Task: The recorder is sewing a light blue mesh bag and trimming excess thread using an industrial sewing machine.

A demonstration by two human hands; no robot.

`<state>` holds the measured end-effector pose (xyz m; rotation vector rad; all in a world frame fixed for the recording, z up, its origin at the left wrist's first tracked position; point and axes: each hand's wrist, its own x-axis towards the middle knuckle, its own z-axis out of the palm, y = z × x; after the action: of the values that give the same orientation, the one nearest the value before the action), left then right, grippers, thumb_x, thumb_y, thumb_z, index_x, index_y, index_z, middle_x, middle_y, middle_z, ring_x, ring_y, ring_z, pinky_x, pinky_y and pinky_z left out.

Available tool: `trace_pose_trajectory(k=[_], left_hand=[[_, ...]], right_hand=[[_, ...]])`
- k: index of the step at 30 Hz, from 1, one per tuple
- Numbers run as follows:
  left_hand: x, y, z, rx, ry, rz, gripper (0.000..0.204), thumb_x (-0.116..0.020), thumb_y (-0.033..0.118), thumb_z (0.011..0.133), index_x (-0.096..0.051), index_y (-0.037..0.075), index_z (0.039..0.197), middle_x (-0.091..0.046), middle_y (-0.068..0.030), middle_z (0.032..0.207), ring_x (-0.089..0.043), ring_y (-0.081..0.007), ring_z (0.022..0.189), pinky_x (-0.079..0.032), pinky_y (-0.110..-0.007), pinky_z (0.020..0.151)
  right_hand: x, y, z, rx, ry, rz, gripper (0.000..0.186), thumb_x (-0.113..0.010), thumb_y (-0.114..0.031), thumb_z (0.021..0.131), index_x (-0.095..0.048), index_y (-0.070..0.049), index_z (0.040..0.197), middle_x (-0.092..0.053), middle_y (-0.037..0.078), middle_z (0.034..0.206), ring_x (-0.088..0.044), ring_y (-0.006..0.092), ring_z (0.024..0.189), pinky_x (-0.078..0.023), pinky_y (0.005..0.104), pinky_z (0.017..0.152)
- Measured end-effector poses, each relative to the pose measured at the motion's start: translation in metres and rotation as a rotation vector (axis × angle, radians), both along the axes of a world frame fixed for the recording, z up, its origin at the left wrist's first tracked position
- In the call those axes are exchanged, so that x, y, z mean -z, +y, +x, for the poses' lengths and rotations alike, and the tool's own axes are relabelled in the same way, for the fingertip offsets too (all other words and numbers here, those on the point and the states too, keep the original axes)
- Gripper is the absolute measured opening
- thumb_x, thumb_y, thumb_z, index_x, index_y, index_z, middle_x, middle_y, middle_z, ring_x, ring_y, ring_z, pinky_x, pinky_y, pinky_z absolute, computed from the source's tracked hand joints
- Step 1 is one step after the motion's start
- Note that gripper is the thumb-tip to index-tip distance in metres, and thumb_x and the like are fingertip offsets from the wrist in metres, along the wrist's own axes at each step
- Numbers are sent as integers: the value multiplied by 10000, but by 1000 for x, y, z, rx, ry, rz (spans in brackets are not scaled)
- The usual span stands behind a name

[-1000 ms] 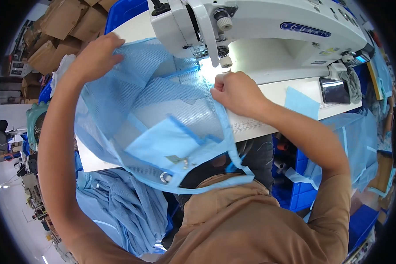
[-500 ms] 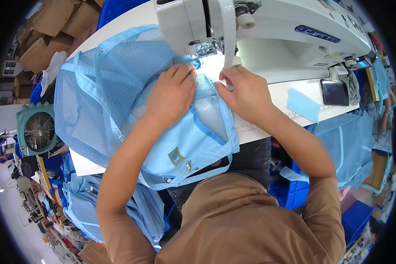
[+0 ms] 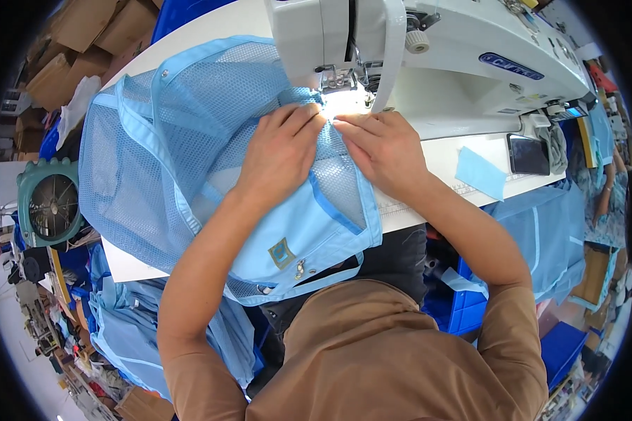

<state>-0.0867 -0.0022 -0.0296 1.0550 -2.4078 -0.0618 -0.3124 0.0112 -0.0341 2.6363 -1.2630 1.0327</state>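
Observation:
A light blue mesh garment (image 3: 168, 147) with solid blue trim lies spread over the white table (image 3: 126, 263) in front of a white sewing machine (image 3: 442, 49). My left hand (image 3: 281, 151) presses flat on the fabric just left of the presser foot (image 3: 338, 81). My right hand (image 3: 383, 147) rests on the cloth's edge right beside it, fingertips at the lit needle area. Both hands pin the same seam down under the machine head. A small badge (image 3: 282, 252) and snaps show on the garment's hanging lower part.
A phone (image 3: 528, 154) and a blue fabric piece (image 3: 481, 172) lie on the table to the right. A green fan (image 3: 49, 203) stands at the left. Blue fabric piles (image 3: 541, 231) hang below the table; cardboard boxes (image 3: 84, 35) sit at the upper left.
My left hand came in from the garment's far left edge to the needle area. The garment was folded and drawn under the machine head; my right hand shifted slightly toward the foot.

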Motion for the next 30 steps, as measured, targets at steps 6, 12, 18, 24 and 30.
trace_pose_trajectory(k=[6,12,18,24,30], left_hand=[[-1,2,-3,-16,-2,13,407,-681,53,885,-705,135,1284,-666,-55,1326,-613,-304,1194,-493,-440,979],[0,5,-3,-33,-17,27,427,-708,81,847,-687,101,1273,-653,-80,1302,-588,-294,1217,-474,-461,1003],[-1,7,-8,-66,-12,-6,414,-699,55,841,-736,117,1249,-673,-67,1275,-604,-304,1173,-491,-441,970],[-3,6,-8,-57,-8,2,402,-697,59,834,-749,122,1228,-675,-70,1267,-605,-303,1171,-499,-444,963],[-3,3,-5,-34,-52,14,416,-712,92,836,-713,113,1252,-659,-88,1251,-586,-302,1210,-475,-454,1000]], right_hand=[[-1,1,1,18,-7,7,226,-758,-111,859,-788,-78,1080,-767,-7,1152,-671,195,969,-553,340,842],[-2,0,2,31,-37,19,209,-765,-109,845,-796,-75,1049,-778,-11,1130,-677,193,948,-564,339,829],[-4,1,2,43,-51,37,205,-764,-101,828,-798,-71,1028,-779,-13,1128,-670,199,929,-566,337,819],[-4,0,0,45,-45,43,220,-762,-94,816,-797,-71,1031,-778,-12,1134,-666,205,935,-569,346,826],[-4,2,1,46,-57,55,219,-759,-97,828,-794,-68,1042,-776,-9,1137,-666,211,942,-564,352,841]])
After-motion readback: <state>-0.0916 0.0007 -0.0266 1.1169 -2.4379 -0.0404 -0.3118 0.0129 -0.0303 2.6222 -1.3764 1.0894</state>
